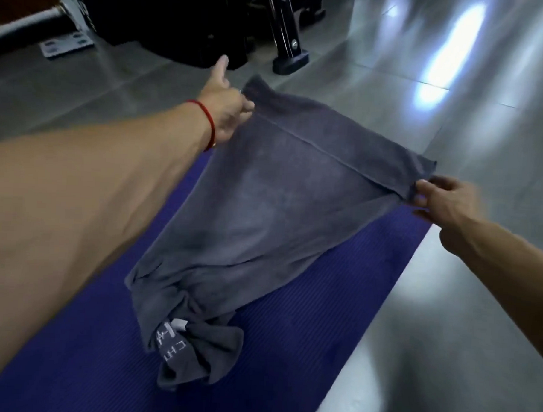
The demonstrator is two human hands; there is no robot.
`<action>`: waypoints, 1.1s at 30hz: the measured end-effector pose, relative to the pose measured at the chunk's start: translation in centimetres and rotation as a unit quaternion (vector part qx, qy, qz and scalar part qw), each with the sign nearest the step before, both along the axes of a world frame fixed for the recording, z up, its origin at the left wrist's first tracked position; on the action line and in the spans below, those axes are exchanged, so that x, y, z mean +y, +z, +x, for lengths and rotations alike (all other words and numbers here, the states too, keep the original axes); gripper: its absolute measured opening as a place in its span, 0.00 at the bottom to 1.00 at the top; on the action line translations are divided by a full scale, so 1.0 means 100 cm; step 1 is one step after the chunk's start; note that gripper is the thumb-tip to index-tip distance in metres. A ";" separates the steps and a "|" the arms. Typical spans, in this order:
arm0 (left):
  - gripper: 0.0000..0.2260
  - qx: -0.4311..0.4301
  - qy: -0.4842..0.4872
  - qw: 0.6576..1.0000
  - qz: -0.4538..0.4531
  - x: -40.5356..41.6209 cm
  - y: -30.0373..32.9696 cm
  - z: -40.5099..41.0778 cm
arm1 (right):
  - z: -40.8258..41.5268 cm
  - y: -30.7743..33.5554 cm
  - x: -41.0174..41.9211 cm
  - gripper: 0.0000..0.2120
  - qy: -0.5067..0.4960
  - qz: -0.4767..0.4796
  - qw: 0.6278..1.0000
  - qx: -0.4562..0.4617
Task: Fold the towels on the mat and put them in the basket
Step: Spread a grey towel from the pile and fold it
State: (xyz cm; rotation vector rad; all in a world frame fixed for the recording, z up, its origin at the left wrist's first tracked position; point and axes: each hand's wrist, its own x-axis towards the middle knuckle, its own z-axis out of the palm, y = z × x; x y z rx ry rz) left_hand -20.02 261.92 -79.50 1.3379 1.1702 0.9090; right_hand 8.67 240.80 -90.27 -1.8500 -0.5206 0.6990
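Grey towel (263,211) stretched over purple mat (337,302), far corners pinched by left hand (226,110) and right hand (441,200). Best kept taut and level while lowering; bunched near end needs flattening before folding.

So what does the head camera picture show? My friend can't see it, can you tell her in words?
A person stretches a grey towel out over a purple mat, the left hand and right hand each holding a far corner. The near end of the towel lies bunched on the mat, which sits on a shiny grey tiled floor.
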 end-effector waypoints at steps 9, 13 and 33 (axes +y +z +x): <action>0.28 0.572 -0.195 0.791 0.098 -0.158 -0.134 -0.169 | -0.129 -0.046 -0.027 0.11 0.437 -0.259 0.846 -0.161; 0.43 0.538 -0.115 0.834 -0.049 -0.271 -0.174 -0.243 | -0.194 -0.044 -0.045 0.23 0.638 -0.203 0.677 -0.305; 0.16 0.307 0.018 0.942 0.133 -0.323 -0.107 -0.331 | -0.342 -0.013 -0.129 0.05 0.666 -0.029 0.709 -0.231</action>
